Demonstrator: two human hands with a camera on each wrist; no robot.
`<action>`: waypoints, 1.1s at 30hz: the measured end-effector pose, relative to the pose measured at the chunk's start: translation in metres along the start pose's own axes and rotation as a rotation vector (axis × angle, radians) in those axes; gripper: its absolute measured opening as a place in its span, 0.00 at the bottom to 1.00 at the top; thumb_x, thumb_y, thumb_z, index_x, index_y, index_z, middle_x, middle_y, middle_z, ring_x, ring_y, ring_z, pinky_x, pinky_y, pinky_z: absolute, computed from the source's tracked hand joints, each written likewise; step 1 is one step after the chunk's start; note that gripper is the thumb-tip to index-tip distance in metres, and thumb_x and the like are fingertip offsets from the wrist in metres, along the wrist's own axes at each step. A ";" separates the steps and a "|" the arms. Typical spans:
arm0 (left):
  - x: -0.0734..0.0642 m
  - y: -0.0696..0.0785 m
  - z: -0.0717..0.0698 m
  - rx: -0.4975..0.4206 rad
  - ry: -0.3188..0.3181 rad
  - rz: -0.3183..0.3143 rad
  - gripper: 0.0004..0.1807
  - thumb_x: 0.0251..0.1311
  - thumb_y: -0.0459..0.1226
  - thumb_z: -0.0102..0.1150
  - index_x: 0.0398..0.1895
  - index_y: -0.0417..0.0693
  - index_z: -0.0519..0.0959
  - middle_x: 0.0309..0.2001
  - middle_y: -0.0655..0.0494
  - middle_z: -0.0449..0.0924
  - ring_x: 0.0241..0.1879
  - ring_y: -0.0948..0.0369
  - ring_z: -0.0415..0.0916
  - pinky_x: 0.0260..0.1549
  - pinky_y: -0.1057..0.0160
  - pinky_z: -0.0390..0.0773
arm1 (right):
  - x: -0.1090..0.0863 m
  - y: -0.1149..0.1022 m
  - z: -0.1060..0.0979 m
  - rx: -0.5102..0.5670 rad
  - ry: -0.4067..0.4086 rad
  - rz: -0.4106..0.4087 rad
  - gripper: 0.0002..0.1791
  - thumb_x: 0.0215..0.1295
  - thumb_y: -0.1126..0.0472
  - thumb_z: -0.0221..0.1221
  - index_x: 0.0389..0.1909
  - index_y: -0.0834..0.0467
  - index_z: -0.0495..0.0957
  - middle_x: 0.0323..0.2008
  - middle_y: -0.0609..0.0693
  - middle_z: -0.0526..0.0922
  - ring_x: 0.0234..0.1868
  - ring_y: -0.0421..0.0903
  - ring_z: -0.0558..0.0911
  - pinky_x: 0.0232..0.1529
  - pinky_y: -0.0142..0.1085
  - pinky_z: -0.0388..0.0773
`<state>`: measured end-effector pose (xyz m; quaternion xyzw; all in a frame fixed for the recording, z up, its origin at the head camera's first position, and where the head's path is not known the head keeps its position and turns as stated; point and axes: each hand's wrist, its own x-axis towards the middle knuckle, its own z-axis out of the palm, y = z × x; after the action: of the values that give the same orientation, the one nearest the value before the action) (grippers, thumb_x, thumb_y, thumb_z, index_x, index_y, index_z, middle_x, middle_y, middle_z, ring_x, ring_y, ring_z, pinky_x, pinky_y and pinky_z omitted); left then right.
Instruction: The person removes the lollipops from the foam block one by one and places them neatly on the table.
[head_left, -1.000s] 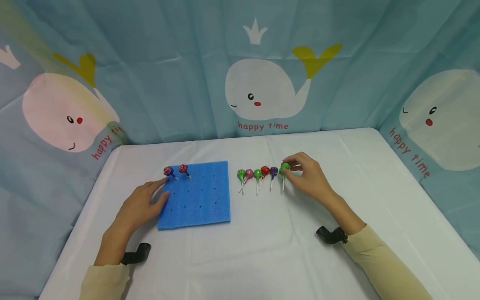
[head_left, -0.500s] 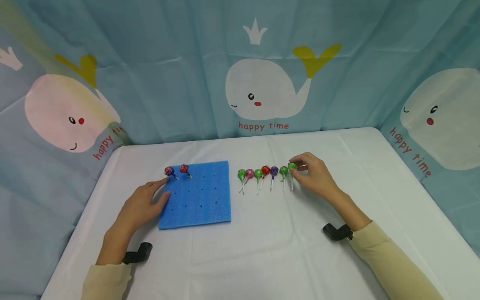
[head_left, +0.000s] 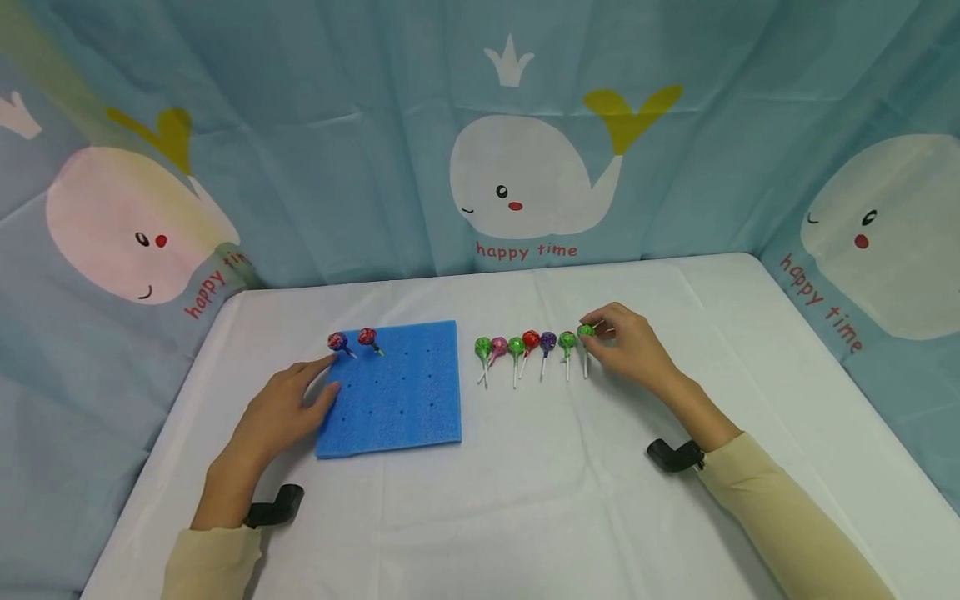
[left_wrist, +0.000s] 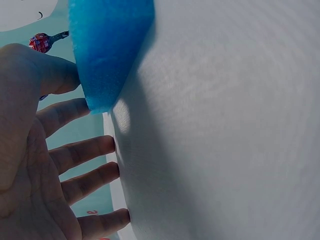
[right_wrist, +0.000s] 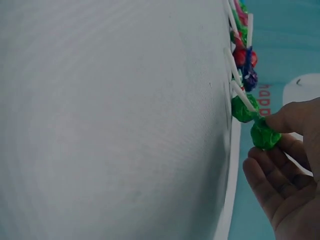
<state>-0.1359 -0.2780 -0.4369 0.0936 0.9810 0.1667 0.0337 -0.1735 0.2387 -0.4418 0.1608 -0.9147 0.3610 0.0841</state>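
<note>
With thumb and fingers my right hand (head_left: 628,346) pinches the wrapped head of a green lollipop (right_wrist: 265,135), the rightmost of a row on the white table. Its white stick points toward the near side. Just left of it lies another green lollipop (head_left: 567,342), then a purple one (head_left: 548,342) and a red one (head_left: 531,339). My left hand (head_left: 273,412) rests at the left edge of a blue foam board (head_left: 397,392), its fingers spread and relaxed. In the left wrist view the thumb and index finger touch the foam's edge.
Two lollipops, one red and blue (head_left: 337,342) and one red (head_left: 367,337), stand in the board's back row. Small holes dot the rest of it. Further left in the row are a pink lollipop (head_left: 498,347) and more green ones. A whale-print curtain (head_left: 352,167) hangs behind.
My right hand has shifted slightly right with the green lollipop it pinches, and another green lollipop now shows on its left. My left hand has stayed at the board.
</note>
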 end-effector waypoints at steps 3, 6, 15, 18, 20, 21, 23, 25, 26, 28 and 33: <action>0.000 0.001 -0.001 -0.001 0.006 0.004 0.33 0.78 0.49 0.52 0.79 0.43 0.68 0.73 0.28 0.71 0.72 0.28 0.66 0.67 0.23 0.68 | 0.001 -0.001 0.000 -0.014 -0.007 0.012 0.14 0.68 0.67 0.67 0.53 0.66 0.83 0.50 0.62 0.85 0.49 0.59 0.88 0.54 0.52 0.88; 0.000 0.001 -0.002 -0.002 0.009 0.008 0.33 0.78 0.49 0.52 0.79 0.43 0.68 0.72 0.28 0.71 0.72 0.28 0.67 0.67 0.23 0.69 | 0.001 -0.002 -0.001 -0.020 -0.015 0.026 0.15 0.68 0.66 0.66 0.53 0.67 0.83 0.50 0.62 0.85 0.49 0.59 0.88 0.54 0.52 0.88; 0.001 0.002 -0.003 -0.002 0.008 0.003 0.33 0.77 0.49 0.53 0.79 0.43 0.68 0.72 0.28 0.71 0.72 0.28 0.67 0.66 0.23 0.69 | 0.002 -0.003 0.001 -0.047 -0.033 0.040 0.14 0.69 0.67 0.66 0.53 0.67 0.84 0.50 0.63 0.85 0.49 0.59 0.88 0.54 0.53 0.88; 0.001 0.001 -0.002 0.001 0.008 0.002 0.33 0.77 0.49 0.53 0.78 0.43 0.68 0.72 0.28 0.71 0.72 0.28 0.67 0.66 0.23 0.69 | 0.001 -0.003 0.001 -0.053 -0.044 0.038 0.13 0.69 0.67 0.66 0.52 0.66 0.84 0.49 0.63 0.85 0.48 0.58 0.89 0.53 0.52 0.88; 0.000 0.000 -0.002 0.002 0.010 0.005 0.33 0.77 0.49 0.53 0.78 0.43 0.68 0.72 0.28 0.71 0.72 0.28 0.67 0.66 0.23 0.69 | 0.001 -0.002 0.002 -0.053 -0.049 0.038 0.13 0.69 0.67 0.66 0.52 0.66 0.84 0.48 0.62 0.86 0.47 0.57 0.89 0.52 0.52 0.88; 0.000 -0.001 -0.001 0.001 0.011 0.007 0.33 0.77 0.49 0.53 0.78 0.43 0.68 0.72 0.28 0.71 0.72 0.28 0.67 0.66 0.23 0.69 | 0.001 -0.003 0.002 -0.053 -0.051 0.038 0.13 0.69 0.67 0.66 0.52 0.66 0.84 0.48 0.62 0.86 0.47 0.57 0.89 0.52 0.52 0.88; 0.000 -0.001 -0.001 -0.002 0.014 0.011 0.33 0.77 0.49 0.53 0.78 0.43 0.68 0.72 0.28 0.72 0.71 0.28 0.67 0.66 0.23 0.69 | 0.001 -0.002 0.003 -0.054 -0.056 0.037 0.13 0.69 0.67 0.66 0.51 0.66 0.84 0.48 0.62 0.86 0.46 0.57 0.89 0.51 0.52 0.88; 0.000 -0.001 -0.001 -0.005 0.017 0.014 0.33 0.77 0.49 0.53 0.78 0.42 0.69 0.72 0.28 0.72 0.71 0.28 0.68 0.66 0.23 0.70 | 0.001 -0.001 0.003 -0.054 -0.061 0.035 0.13 0.69 0.67 0.66 0.52 0.66 0.84 0.48 0.62 0.86 0.46 0.56 0.89 0.51 0.52 0.88; -0.001 -0.001 -0.001 -0.005 0.018 0.015 0.33 0.77 0.49 0.54 0.78 0.42 0.69 0.71 0.28 0.72 0.71 0.28 0.68 0.66 0.23 0.70 | 0.001 -0.001 0.003 -0.053 -0.065 0.034 0.14 0.69 0.67 0.66 0.52 0.66 0.84 0.48 0.62 0.86 0.46 0.56 0.89 0.51 0.52 0.88; -0.001 -0.002 -0.001 -0.004 0.017 0.016 0.33 0.77 0.49 0.54 0.78 0.42 0.69 0.71 0.28 0.72 0.71 0.28 0.68 0.65 0.23 0.70 | 0.001 -0.001 0.003 -0.055 -0.075 0.032 0.15 0.69 0.66 0.66 0.54 0.66 0.83 0.49 0.62 0.85 0.47 0.57 0.89 0.52 0.53 0.87; -0.002 -0.001 -0.001 -0.007 0.009 0.016 0.33 0.77 0.50 0.54 0.78 0.42 0.69 0.71 0.28 0.72 0.70 0.28 0.69 0.65 0.23 0.71 | 0.001 -0.001 -0.003 -0.072 -0.082 0.049 0.16 0.70 0.64 0.66 0.56 0.65 0.83 0.53 0.63 0.81 0.53 0.60 0.87 0.55 0.55 0.87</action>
<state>-0.1345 -0.2794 -0.4363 0.1005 0.9797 0.1709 0.0285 -0.1741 0.2398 -0.4379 0.1497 -0.9335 0.3228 0.0434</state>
